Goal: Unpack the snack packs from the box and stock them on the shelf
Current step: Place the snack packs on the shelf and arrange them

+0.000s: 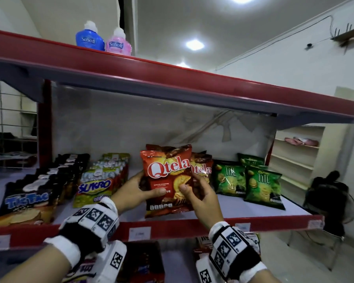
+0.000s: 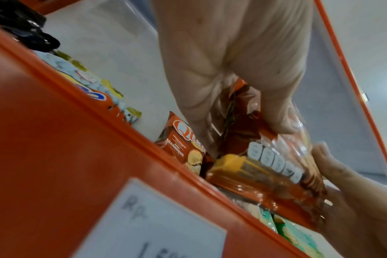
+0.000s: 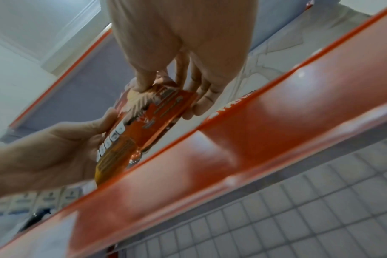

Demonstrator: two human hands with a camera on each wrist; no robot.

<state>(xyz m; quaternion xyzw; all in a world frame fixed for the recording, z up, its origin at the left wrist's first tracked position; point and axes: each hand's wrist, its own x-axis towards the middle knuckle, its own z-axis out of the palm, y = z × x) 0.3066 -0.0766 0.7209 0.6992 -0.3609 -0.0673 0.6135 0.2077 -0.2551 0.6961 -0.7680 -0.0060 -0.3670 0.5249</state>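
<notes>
The person holds a shiny red Qtela snack bag [image 1: 168,180] with both hands, upright, at the near middle of the red metal shelf with a pale board [image 1: 243,203]. The left hand [image 1: 135,190] grips the bag's left side, thumb across the front. The right hand [image 1: 198,190] grips its right side, thumb on the front and fingers curled behind. The bag's bottom edge sits at the near red lip of the shelf; whether it rests on the board cannot be told.

Just behind it, to the right, stands another red Qtela bag [image 1: 202,168]. To the left is a row of green and yellow Sukro bags [image 1: 98,184], and farther left a row of black Tic Tac bags [image 1: 29,199]. To the right stand 3 green Lite bags [image 1: 262,184].

What could go wrong: the bag is puffy and slippery, so if both hands let go while it leans toward the near lip, it may tip off the shelf. A hard push to the far side may knock the bag behind it flat. A tight squeeze may crush the chips inside. A wide elbow may bump the green bags
</notes>
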